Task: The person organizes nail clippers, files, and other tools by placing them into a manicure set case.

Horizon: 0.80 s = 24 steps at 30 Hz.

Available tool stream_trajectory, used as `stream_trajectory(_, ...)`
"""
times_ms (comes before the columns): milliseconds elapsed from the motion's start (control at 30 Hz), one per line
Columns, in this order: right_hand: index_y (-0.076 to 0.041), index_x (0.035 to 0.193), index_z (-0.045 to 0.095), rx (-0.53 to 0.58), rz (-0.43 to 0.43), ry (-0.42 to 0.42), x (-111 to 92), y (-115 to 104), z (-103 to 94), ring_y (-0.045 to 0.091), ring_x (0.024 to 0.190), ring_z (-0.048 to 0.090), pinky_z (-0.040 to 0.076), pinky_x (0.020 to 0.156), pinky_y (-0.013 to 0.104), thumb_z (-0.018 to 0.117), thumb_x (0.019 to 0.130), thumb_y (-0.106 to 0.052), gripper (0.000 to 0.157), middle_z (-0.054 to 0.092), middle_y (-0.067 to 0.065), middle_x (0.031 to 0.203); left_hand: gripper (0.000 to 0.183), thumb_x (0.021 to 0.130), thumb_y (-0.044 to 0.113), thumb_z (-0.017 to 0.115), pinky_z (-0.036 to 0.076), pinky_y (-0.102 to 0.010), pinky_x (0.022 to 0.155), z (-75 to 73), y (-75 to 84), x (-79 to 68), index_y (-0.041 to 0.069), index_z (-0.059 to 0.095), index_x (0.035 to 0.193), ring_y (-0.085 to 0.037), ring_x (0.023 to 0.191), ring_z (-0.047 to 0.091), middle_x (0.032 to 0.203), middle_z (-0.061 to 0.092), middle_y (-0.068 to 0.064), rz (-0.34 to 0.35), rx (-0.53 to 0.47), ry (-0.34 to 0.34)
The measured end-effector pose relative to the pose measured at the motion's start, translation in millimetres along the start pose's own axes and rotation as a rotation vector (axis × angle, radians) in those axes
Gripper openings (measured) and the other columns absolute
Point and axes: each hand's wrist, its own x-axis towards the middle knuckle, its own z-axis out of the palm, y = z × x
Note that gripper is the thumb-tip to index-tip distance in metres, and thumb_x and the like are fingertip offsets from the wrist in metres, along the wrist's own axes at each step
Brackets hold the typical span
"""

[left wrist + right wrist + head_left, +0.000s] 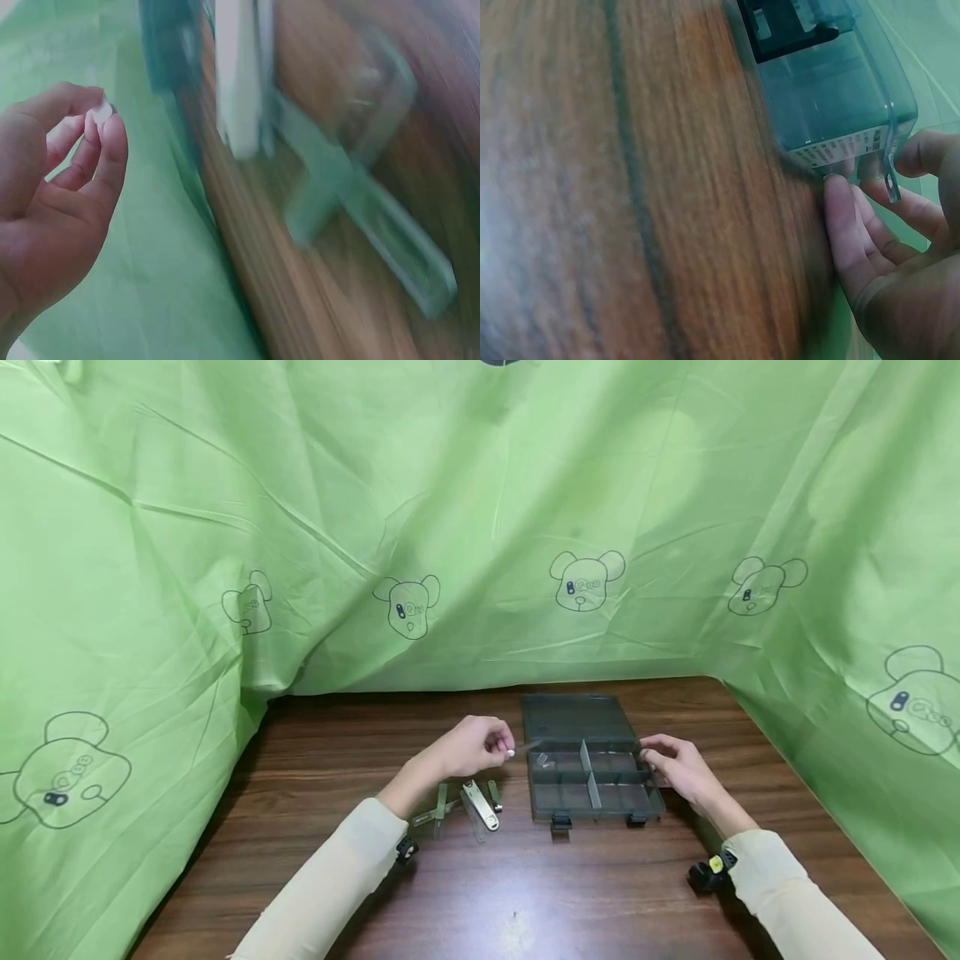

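Thumb and fingertips of my left hand [477, 746] pinch a small thin translucent piece with a whitish end [103, 112]; its exact kind is unclear. It points toward a dark see-through divided box [597, 815], which stands with its lid [577, 717] laid back. Small clear pieces [545, 761] lie in its far left compartment. My right hand [681, 770] grips the box's right side, thumb above and fingers against the wall. Below my left hand lie a silver nail clipper [480, 805] and several greenish see-through pieces [441, 800], blurred in the left wrist view.
The box's two black latches [561, 823] hang along its near side. A brown wood-grain table [600, 893] carries everything. Green cloth [480, 527] with bear drawings closes off the back and both sides.
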Motion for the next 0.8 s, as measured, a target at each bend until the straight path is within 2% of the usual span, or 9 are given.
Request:
stream_trajectory(167, 0.01, 0.144, 0.054, -0.01, -0.015, 0.008, 0.3, 1.0, 0.4, 0.016, 0.081, 0.064, 0.062, 0.072, 0.032, 0.057, 0.109, -0.014, 0.042, 0.066, 0.019, 0.108, 0.008, 0.094, 0.005, 0.074, 0.056, -0.017, 0.077, 17.5, 29.9, 8.6, 0.011, 0.071, 0.097, -0.004, 0.081, 0.063, 0.088, 0.069, 0.003, 0.056, -0.022, -0.031)
stream_trajectory(300, 0.01, 0.143, 0.054, -0.014, -0.014, 0.01, -0.3, 1.3, -0.3, 0.018, 0.082, 0.065, 0.063, 0.072, 0.032, 0.057, 0.109, -0.014, 0.041, 0.066, 0.02, 0.11, 0.008, 0.095, 0.006, 0.075, 0.055, -0.016, 0.075, 30.6, 46.8, 14.0, 0.012, 0.07, 0.095, -0.002, 0.079, 0.062, 0.085, 0.066, 0.007, 0.054, -0.061, -0.037)
stream_trajectory(533, 0.01, 0.144, 0.054, -0.009, 0.002, 0.014, 2.5, 4.3, -0.6, 0.017, 0.083, 0.065, 0.063, 0.073, 0.033, 0.057, 0.109, -0.013, 0.042, 0.065, 0.022, 0.113, 0.01, 0.096, 0.008, 0.076, 0.052, -0.013, 0.074, 50.0, 57.3, 20.0, 0.015, 0.07, 0.093, 0.001, 0.078, 0.059, 0.083, 0.064, 0.01, 0.037, -0.03, -0.043)
stream_trajectory(800, 0.014, 0.143, 0.052, 0.01, 0.011, 0.011, 2.7, 5.1, 0.0, 0.02, 0.085, 0.066, 0.063, 0.073, 0.033, 0.055, 0.108, -0.007, 0.04, 0.063, 0.03, 0.119, 0.008, 0.099, 0.01, 0.075, 0.051, -0.012, 0.074, 59.8, 62.2, 21.6, 0.014, 0.07, 0.095, 0.001, 0.079, 0.058, 0.086, 0.063, 0.01, 0.052, 0.034, -0.049)
